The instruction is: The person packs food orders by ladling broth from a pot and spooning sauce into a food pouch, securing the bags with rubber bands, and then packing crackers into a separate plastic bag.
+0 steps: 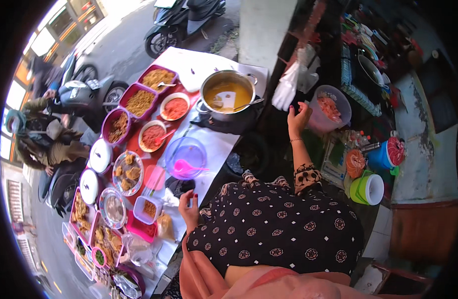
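Observation:
My left hand (189, 210) hovers with fingers apart at the near edge of the food table (219, 144), holding nothing. It is beside a small clear box of food (149, 208) and a dark cloth (179, 186). My right hand (298, 118) is stretched out past the table's end, fingers raised and apart. It sits between a bunch of white plastic bags (288, 85) and a clear tub of reddish food (331, 107), close to the tub's rim and gripping nothing that I can see. A steel pot of yellow broth (227, 93) stands to the left of that hand.
Purple trays of noodles (139, 102), bowls of red sauce (174, 106), a blue-purple bowl with a pink scoop (185, 158), plates of fried snacks (127, 172) and lidded white bowls (100, 155) fill the table. Beyond it a seated person (49, 142) and scooters (181, 20); green and blue buckets (368, 188) at right.

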Demonstrator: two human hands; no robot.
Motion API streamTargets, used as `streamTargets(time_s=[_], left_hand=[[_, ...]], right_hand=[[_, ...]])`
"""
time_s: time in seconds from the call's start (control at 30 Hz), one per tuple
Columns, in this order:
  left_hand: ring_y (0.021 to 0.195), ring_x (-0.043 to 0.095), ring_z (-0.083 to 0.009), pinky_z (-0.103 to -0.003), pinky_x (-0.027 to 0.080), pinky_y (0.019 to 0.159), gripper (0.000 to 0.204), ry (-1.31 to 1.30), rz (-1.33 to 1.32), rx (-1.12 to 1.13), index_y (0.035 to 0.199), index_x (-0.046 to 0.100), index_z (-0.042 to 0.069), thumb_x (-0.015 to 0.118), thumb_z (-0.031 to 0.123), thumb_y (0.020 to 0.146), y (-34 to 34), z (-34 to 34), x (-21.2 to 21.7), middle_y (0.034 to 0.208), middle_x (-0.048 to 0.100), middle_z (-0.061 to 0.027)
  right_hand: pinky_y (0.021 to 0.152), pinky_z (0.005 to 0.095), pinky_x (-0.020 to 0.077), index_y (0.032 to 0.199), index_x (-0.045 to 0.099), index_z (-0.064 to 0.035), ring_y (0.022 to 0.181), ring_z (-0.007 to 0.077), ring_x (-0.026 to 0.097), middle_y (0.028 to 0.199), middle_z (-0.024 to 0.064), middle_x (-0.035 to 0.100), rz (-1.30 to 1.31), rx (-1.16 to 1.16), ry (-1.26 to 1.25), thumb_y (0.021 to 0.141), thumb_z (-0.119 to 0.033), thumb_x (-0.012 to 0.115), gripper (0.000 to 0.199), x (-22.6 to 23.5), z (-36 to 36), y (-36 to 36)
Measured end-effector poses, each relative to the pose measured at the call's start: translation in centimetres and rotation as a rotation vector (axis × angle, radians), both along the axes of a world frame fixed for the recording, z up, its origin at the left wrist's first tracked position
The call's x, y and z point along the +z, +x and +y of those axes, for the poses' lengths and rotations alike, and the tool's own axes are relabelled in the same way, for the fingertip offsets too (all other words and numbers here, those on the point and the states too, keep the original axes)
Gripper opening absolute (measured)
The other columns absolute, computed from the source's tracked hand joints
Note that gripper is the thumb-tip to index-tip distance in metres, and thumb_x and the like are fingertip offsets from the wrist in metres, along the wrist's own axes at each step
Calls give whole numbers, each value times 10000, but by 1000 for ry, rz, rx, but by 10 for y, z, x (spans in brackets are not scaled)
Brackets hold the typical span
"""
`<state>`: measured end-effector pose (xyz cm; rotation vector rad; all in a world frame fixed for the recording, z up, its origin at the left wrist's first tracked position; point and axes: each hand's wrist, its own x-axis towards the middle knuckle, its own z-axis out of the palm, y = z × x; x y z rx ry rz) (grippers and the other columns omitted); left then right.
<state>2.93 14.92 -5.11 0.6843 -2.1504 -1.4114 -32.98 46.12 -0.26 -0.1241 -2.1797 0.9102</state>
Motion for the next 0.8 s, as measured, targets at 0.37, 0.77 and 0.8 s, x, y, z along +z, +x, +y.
streamTargets(time_s=[0.37, 0.77, 0.8], left_hand=[[877, 593, -111, -258, 476, 763, 202, 243, 62, -692, 1018, 602, 11, 623, 130, 857, -223, 130, 77, 948, 632, -60], [542, 439, -4, -172, 319, 478, 195, 508, 15, -628, 909, 668, 28, 610, 212, 883, -362, 212, 50, 688, 593, 58], [539, 444, -6, -173, 322, 479, 190, 538, 66, -543, 911, 668, 29, 601, 205, 887, -365, 205, 36, 679, 592, 57]], right_hand=[[608, 215, 460, 867, 619, -18, 632, 80, 569, 732, 4, 619, -416, 758, -837, 743, 0, 688, 143, 5, 56, -32], [678, 290, 514, 834, 584, -114, 768, 132, 599, 841, 3, 614, -629, 838, -1451, 832, -108, 648, 64, 25, 81, -19], [687, 299, 518, 840, 585, -112, 777, 143, 602, 837, 7, 615, -621, 769, -1542, 830, -127, 654, 72, 26, 84, -24]])
